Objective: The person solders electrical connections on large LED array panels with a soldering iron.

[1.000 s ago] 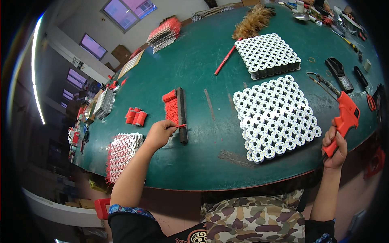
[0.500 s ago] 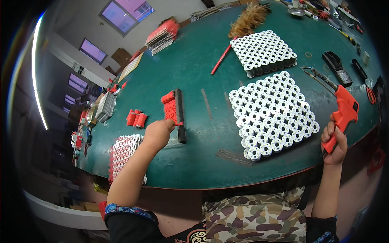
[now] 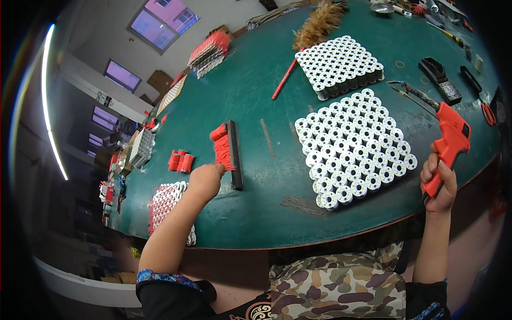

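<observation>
My left hand [image 3: 205,180] is closed in a pinch at the lower end of a pile of short red wires [image 3: 222,152]. The pile lies against a black bar [image 3: 234,160], and a bit of red shows at the fingertips. In my right hand [image 3: 440,184] is a red soldering gun [image 3: 452,133], held by its grip, its metal tip pointing up and left. Left of that tip sits a stacked grid of round white discs with dark centre holes [image 3: 354,149]. By my left forearm lies a white disc panel covered with red wires [image 3: 169,200], partly hidden by the arm.
Behind the near grid stands another disc stack [image 3: 341,66], beside a feather duster [image 3: 320,24]. Red wire bundles [image 3: 181,161] lie left of the bar. Far left are a red-topped stack [image 3: 210,50] and a grey stack [image 3: 142,149]. A black holder [image 3: 440,80] and red-handled scissors [image 3: 488,113] lie right.
My left fingertips have shifted slightly down the wire pile, and less red sticks out past them. My right hand keeps its hold on the soldering gun. The whole view has turned slightly.
</observation>
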